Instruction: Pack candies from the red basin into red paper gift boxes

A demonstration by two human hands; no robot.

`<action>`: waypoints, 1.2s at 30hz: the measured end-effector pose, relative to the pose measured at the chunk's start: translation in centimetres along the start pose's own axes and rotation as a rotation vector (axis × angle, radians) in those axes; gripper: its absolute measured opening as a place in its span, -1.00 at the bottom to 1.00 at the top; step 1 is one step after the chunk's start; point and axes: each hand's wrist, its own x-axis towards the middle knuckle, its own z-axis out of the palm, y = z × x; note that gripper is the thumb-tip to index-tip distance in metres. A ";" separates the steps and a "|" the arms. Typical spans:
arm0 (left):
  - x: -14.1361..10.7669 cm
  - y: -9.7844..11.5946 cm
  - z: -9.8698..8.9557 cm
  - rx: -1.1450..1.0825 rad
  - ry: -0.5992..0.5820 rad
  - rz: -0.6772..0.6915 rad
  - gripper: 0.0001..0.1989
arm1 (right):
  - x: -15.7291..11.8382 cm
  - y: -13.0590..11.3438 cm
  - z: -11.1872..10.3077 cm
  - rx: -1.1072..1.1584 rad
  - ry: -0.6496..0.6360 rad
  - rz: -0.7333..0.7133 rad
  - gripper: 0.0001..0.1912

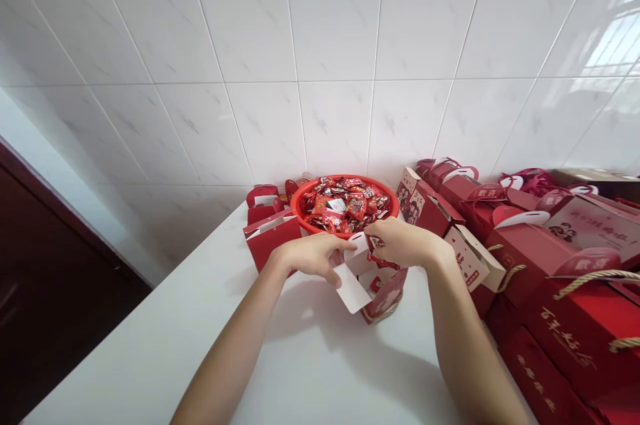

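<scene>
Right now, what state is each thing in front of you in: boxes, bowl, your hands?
Middle gift box: open, something red inside.
Red bowl: heaped with wrapped sweets.
Left fingers: spread apart, at the middle box's white flap.
Right fingers: closed on red packets at the box's opening.
Red box beside the bowl: upright, top seemingly open.
Gift boxes on the right: crowded together, mostly shut-looking.

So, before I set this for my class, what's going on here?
A person at a white table holds an open box in the left grip, while the right grip holds a red packet at its opening. Another packet lies inside. Just beyond, a red basin is heaped with more packets; other boxes stand on both sides.
</scene>
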 end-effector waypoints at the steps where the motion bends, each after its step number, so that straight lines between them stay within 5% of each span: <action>1: 0.1 0.0 0.0 -0.003 -0.013 -0.006 -0.32 | 0.1 0.3 -0.1 0.021 -0.026 -0.005 -0.81; 12: 0.1 0.2 0.0 -0.016 -0.083 -0.134 -0.14 | 1.7 1.6 0.3 0.058 -0.008 -0.023 -0.85; 26: -0.6 1.3 -0.2 0.046 -0.073 -0.060 -0.22 | -0.3 3.9 -1.2 0.100 0.104 0.065 -0.67; 31: 0.4 1.8 1.2 0.161 0.063 0.026 -0.54 | -0.2 2.4 -0.7 0.111 -0.081 0.047 -0.70; 36: 1.8 2.1 3.6 0.283 0.234 -0.040 -0.29 | -0.9 2.6 0.5 0.213 -0.180 -0.111 -0.65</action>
